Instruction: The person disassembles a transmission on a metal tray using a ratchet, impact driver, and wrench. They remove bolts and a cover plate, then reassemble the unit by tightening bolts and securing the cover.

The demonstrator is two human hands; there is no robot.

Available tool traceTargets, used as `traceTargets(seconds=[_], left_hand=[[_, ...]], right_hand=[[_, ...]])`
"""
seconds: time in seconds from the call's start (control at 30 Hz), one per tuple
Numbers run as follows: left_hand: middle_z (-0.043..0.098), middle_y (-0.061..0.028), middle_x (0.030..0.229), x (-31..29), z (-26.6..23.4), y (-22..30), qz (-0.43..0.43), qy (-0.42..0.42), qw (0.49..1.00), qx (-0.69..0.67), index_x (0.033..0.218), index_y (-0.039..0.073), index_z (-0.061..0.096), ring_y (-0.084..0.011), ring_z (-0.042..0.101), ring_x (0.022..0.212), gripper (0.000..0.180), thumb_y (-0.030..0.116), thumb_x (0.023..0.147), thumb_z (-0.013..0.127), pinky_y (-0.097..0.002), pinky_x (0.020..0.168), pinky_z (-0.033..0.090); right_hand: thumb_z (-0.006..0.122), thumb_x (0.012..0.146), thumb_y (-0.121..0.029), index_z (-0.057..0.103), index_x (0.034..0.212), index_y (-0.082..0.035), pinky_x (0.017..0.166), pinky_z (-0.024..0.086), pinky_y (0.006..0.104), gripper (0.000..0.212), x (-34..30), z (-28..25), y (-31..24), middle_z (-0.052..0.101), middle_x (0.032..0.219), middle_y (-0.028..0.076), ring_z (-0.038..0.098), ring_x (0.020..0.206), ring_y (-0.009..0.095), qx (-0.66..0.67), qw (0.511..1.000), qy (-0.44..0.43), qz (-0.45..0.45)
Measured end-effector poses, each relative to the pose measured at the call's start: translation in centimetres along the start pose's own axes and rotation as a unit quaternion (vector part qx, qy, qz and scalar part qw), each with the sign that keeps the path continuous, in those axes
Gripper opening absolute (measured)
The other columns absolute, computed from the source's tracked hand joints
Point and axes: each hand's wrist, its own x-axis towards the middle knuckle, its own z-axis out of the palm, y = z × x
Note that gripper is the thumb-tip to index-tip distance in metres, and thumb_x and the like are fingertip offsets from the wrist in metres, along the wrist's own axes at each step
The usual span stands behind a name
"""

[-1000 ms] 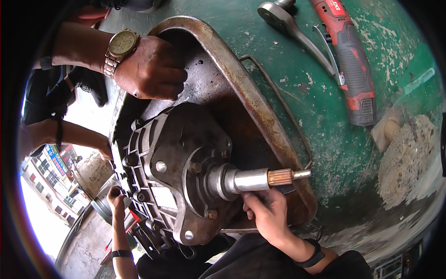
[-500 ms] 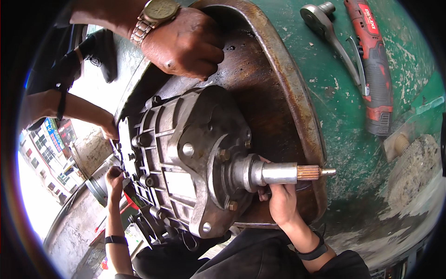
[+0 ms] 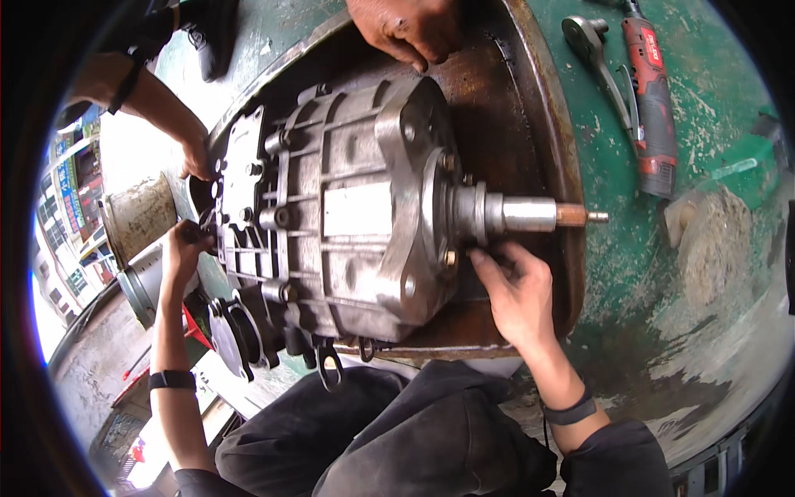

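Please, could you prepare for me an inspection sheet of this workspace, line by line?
Surface: green surface, paint worn and chipped.
Job's things: gearbox lies in the stained tray, its shaft pointing right.
Clutter: ratchet and red-and-black power tool lie side by side, right of the tray.
Grips: left grip at the gearbox's left end, contact unclear; right grip beside the shaft, fingers partly curled, contact unclear.
Cables: nothing seen.
Surroundings: other person's hand over the tray; another hand by the gearbox's left end; stained container beyond.
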Motion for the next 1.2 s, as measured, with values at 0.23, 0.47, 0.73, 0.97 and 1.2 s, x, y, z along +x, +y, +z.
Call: traceTargets(seconds=[0.23,0.47,0.73,0.97,1.2], left_hand=[[0.07,-0.0059,0.087,-1.9,-2.0,-0.4,-0.043,-0.132,0.981,-0.137,0.111,-0.001,0.063,-0.0133,0.064,0.08,0.032,0.025,0.093,0.066,-0.0272,0.07,0.047],[0.066,-0.0066,0.088,-6.0,-4.9,-4.8,-0.001,-0.102,0.986,-0.135,0.114,-0.002,0.063,-0.012,0.058,0.078,0.04,0.033,0.094,0.064,-0.0275,0.071,0.047],[0.069,-0.017,0.105,-4.9,-1.6,-6.8,0.058,-0.073,0.985,-0.144,0.119,-0.005,0.058,-0.0197,0.062,0.1,0.038,0.027,0.099,0.056,-0.0312,0.088,0.047],[0.067,-0.0204,0.113,-2.8,2.3,-6.4,0.042,0.048,0.981,-0.185,0.13,0.0,0.054,-0.0281,0.065,0.103,0.054,0.034,0.091,0.067,-0.0361,0.089,0.05],[0.071,-0.0163,0.1,-1.8,3.9,-6.3,0.01,0.166,0.957,-0.236,0.107,0.003,0.069,-0.0248,0.068,0.094,0.034,0.014,0.075,0.075,-0.0335,0.086,0.051]], right_hand=[[0.073,0.083,-0.016,0.068,0.092,0.004,0.061,0.047,0.0306,0.023,0.1,-0.2,-1.5,0.067,0.074,0.015,0.061,0.064,0.015,-0.144,0.982,0.019,-0.12],[0.058,0.097,-0.03,0.062,0.096,0.002,0.06,0.049,0.0296,0.032,-2.1,-0.3,-4.7,0.066,0.072,0.01,0.063,0.064,0.014,-0.123,0.974,0.066,-0.176],[0.053,0.1,-0.03,0.06,0.105,-0.004,0.049,0.04,0.0297,0.027,-1.1,2.6,-3.7,0.056,0.071,0.003,0.048,0.058,0.011,-0.154,0.973,0.113,-0.128],[0.045,0.103,-0.035,0.06,0.106,-0.01,0.037,0.025,0.0217,0.03,-0.6,0.8,-6.0,0.042,0.06,-0.005,0.034,0.042,0.004,-0.116,0.993,0.023,-0.009],[0.048,0.1,-0.036,0.062,0.105,-0.01,0.037,0.024,0.0222,0.03,3.7,0.1,-11.6,0.049,0.062,-0.004,0.039,0.044,0.005,-0.271,0.962,0.015,0.009]])
